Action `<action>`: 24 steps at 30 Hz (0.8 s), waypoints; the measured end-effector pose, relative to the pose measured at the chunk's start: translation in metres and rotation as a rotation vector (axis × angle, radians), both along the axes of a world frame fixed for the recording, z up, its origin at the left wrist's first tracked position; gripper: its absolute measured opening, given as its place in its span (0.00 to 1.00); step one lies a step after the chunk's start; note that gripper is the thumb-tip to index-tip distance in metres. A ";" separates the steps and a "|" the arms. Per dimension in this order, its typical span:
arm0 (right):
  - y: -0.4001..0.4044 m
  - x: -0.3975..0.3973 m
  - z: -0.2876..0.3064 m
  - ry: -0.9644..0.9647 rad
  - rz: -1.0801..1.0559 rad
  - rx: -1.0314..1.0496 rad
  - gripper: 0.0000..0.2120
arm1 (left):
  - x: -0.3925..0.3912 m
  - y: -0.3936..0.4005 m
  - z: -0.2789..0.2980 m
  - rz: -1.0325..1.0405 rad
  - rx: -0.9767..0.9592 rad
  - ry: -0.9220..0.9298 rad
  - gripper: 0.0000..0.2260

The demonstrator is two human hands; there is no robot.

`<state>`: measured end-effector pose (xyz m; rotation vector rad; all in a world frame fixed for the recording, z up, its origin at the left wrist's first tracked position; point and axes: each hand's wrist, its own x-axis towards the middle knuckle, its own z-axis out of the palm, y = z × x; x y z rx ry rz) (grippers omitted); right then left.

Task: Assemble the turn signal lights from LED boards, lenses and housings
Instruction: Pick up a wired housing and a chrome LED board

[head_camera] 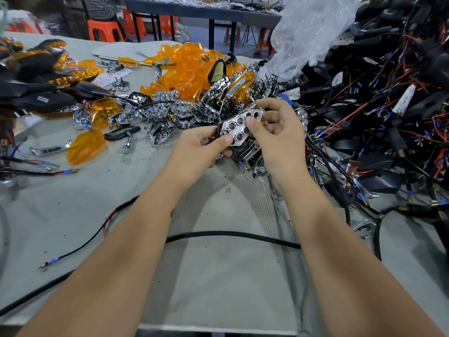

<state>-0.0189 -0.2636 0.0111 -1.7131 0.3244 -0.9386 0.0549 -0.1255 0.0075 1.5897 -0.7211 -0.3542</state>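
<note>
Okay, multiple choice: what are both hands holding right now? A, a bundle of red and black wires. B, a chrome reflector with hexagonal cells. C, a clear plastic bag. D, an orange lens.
B: the left hand and right hand pinch a chrome reflector with hexagonal cells between their fingertips.

Left hand (206,144) hides the chrome reflector's (239,128) lower end.

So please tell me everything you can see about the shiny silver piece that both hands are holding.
The silver piece is a flat, chrome-looking reflector, probably plated plastic, with rows of hexagonal cups, each with a dark hole. It is long and tapered, tilted up toward the right, held above the table in front of the parts pile. The left hand pinches its lower end, thumb on top; the right hand presses its upper part with the thumb. A dark part sits behind it, mostly hidden.
</note>
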 end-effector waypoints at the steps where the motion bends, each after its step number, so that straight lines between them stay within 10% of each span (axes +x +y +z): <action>1: 0.001 0.000 0.001 -0.005 0.022 0.036 0.11 | 0.001 0.000 0.000 0.006 -0.002 0.005 0.06; 18: 0.012 0.001 0.005 -0.020 0.335 0.547 0.12 | -0.004 -0.001 -0.002 0.051 0.056 -0.113 0.13; 24: 0.007 0.000 0.004 -0.053 0.314 0.418 0.11 | -0.003 0.000 -0.005 0.032 0.107 -0.127 0.07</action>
